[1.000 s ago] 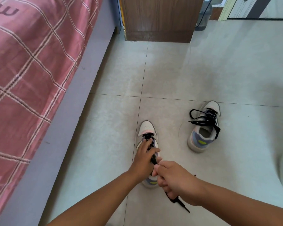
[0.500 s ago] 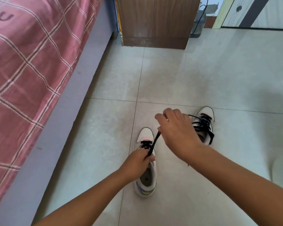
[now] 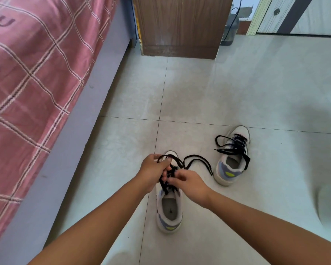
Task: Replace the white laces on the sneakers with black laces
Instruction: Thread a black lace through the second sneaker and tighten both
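Both hands, left hand and right hand, pinch the black lace over the near sneaker; the far-right sneaker sits laced.

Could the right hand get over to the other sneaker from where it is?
Probably yes. The right hand is busy pinching the black lace on the near sneaker, but only bare floor lies between it and the far sneaker.

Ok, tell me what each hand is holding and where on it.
Both hold the black lace of the near sneaker: left hand near the toe-end eyelets, right hand at mid-tongue.
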### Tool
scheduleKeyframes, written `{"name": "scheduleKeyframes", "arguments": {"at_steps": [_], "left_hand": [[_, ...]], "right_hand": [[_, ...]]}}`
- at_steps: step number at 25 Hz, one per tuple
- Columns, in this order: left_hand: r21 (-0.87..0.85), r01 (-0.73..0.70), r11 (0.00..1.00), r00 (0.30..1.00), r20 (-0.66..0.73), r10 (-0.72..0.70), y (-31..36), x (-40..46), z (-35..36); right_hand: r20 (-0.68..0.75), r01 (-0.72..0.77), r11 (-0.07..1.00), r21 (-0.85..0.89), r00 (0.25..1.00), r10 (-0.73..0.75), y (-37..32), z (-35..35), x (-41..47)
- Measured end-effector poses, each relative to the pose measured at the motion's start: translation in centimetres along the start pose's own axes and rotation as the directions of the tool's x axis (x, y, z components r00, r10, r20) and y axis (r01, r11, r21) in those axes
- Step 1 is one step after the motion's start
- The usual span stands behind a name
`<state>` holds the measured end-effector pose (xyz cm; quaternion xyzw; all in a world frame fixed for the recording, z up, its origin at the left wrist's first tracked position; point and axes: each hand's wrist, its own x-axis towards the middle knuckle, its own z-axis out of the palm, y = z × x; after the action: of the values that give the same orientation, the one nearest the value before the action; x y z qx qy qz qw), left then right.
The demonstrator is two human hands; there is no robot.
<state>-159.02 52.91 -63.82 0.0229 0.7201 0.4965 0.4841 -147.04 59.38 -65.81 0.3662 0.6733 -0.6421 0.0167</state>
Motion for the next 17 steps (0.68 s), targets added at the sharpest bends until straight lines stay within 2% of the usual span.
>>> {"name": "scheduleKeyframes", "arguments": {"at_steps": [2,3,7,9,11,13,14,15,17], "left_hand": [[-0.061,0.086,0.994,0.99,-0.109,-0.092,0.3,0.3,-0.6],[-0.09,0.096,0.991,0.985,-0.133,-0.108,0.5,0.3,-0.8],[-0.029,-0.034,0.999,0.999,0.022,0.035,2.3,-0.5,0.6],[0.093,-0.152,0.984,0.986,0.082,0.145,2.8,-0.4,1.5],[0.28,-0.257,0.925,0.952,0.235,0.194,2.5,-0.1,1.4],[0.488,-0.303,0.819,0.913,0.395,0.102,1.5,0.3,0.3],[0.605,-0.318,0.73,0.907,0.418,0.049,0.8,0.5,-0.6],[0.717,-0.343,0.607,0.915,0.4,0.044,0.2,0.7,-1.5],[0.861,-0.361,0.358,0.932,0.323,0.162,-0.4,0.8,-3.4]], "right_hand": [[0.024,-0.106,0.936,0.337,0.994,0.103,-0.1,-0.1,0.2],[0.043,-0.149,0.908,0.391,0.989,0.144,-0.2,-0.2,0.2],[0.122,-0.18,0.979,0.094,0.978,0.168,-0.6,0.8,0.8],[0.196,-0.146,0.986,-0.076,0.968,0.159,-1.1,1.3,0.8],[0.225,-0.09,0.983,-0.16,0.966,0.125,-1.3,1.3,0.5],[0.215,-0.135,0.989,-0.064,0.966,0.146,-1.3,0.8,0.4],[0.198,-0.187,0.982,0.005,0.963,0.182,-1.1,0.5,0.4],[0.172,-0.243,0.968,0.063,0.958,0.23,-0.7,0.3,0.6],[0.136,-0.336,0.92,0.201,0.94,0.313,0.0,-0.3,1.1]]}}
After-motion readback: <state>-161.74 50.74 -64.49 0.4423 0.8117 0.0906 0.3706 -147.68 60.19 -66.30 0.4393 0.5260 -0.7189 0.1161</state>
